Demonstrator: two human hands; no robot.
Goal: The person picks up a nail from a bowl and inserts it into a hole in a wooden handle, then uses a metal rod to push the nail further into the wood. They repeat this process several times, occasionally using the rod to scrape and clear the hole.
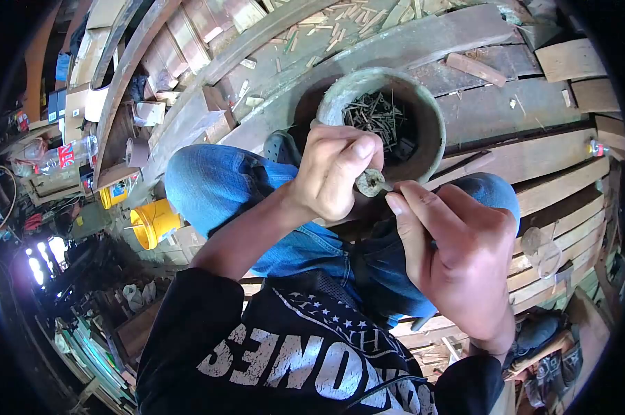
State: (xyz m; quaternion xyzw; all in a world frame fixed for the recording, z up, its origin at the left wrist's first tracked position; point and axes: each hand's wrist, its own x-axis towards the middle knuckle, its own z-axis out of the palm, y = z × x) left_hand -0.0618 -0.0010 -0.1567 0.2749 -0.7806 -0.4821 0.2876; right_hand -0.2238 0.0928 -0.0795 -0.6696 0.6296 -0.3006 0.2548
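Note:
My left hand (340, 169) is closed in a fist around a small round piece (370, 182), grey-green with a rough, pitted end face turned toward my right hand. Most of that piece is hidden in the fingers. Thumb and forefinger of my right hand (458, 242) pinch a small thin light-coloured bit (386, 186), whose tip meets the face of the round piece. I cannot make out what kind of thing it is. Just beyond both hands, between my knees, stands a round thick-walled tub (431, 128) with many loose nails (378, 117) in it.
Under and around me lie wooden planks (554, 159) with gaps between them. Wood chips (340, 28) are scattered at the far side, near a loose wood block (476, 69). A yellow bucket (153, 223) and a plastic bottle (69, 153) are on the left.

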